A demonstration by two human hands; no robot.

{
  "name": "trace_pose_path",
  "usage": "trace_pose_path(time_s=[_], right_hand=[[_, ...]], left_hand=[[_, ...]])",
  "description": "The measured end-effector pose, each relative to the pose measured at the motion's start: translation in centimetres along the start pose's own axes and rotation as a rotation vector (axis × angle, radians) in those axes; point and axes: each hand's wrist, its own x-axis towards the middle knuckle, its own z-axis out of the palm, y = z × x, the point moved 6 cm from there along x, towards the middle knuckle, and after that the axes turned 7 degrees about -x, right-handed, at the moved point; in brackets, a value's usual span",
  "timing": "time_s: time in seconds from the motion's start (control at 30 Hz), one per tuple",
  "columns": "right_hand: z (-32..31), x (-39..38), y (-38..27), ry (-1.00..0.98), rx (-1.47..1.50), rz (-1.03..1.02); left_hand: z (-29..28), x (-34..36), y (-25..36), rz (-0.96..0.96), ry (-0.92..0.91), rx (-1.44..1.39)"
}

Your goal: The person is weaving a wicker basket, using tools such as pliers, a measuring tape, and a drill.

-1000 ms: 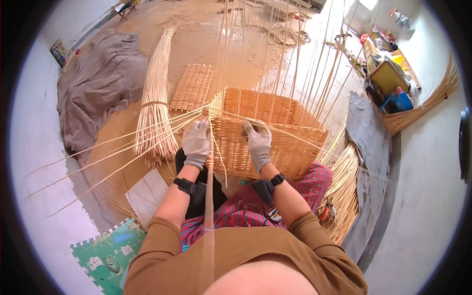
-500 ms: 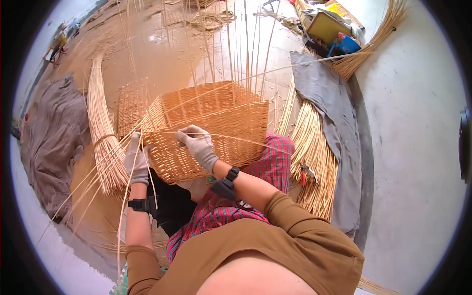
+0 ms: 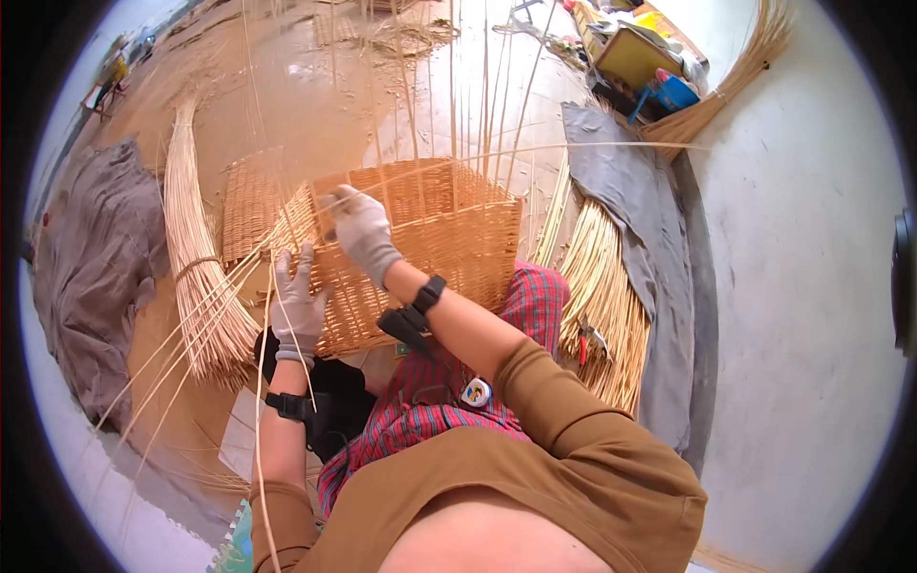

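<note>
A half-woven wicker basket point(image 3: 430, 244) rests tilted against my lap, with tall bare stakes point(image 3: 454, 95) rising from its far side. My gloved left hand point(image 3: 298, 310) grips the basket's near left corner, its thumb on the woven front wall and its fingers upright beside loose rod ends. My gloved right hand point(image 3: 363, 229) is above the left part of the rim, fingers closed in a pinch on a willow rod. A long pale rod point(image 3: 611, 144) stretches from near there far out to the right. Several loose rods point(image 3: 205, 306) fan out leftward from the corner.
Left of the basket lie a tied willow bundle point(image 3: 191, 258), a woven panel point(image 3: 250, 205) and a grey cloth point(image 3: 100, 267). On the right, another bundle point(image 3: 607, 286) carries red-handled cutters point(image 3: 585, 346) beside a grey cloth point(image 3: 659, 248). A tape measure point(image 3: 475, 392) sits on my lap.
My right hand has moved up and left from the front wall to the rim. My left hand has shifted slightly right and down. The long rod's right end has dropped.
</note>
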Motion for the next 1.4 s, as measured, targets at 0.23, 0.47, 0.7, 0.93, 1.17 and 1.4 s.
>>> trace_pose_path(time_s=[0.23, 0.47, 0.7, 0.93, 1.17, 1.4], right_hand=[[1.8, 5.2, -2.2, 0.114, -0.729, -0.307], [1.8, 2.5, 0.8, -0.289, -1.186, 0.021], [3.4, 5.0, -2.2, -0.037, -0.904, -0.112], [-8.1, -4.4, 2.2, 0.132, 0.054, -0.011], [-7.4, 0.7, -4.5, 0.324, -0.699, -0.763], [-16.2, -3.2, -1.1, 0.338, -0.048, -0.241]], left_hand=[[0.2, 0.6, 1.2, -0.085, 0.022, 0.165], [0.7, 0.8, 0.5, -0.09, 0.059, 0.099], [0.6, 0.3, -0.2, -0.113, 0.069, 0.077], [0.8, 0.7, 0.6, -0.16, 0.04, 0.187], [3.6, 2.2, 8.2, 0.067, -0.011, -0.047], [5.2, 3.0, 8.3, 0.061, -0.065, 0.164]])
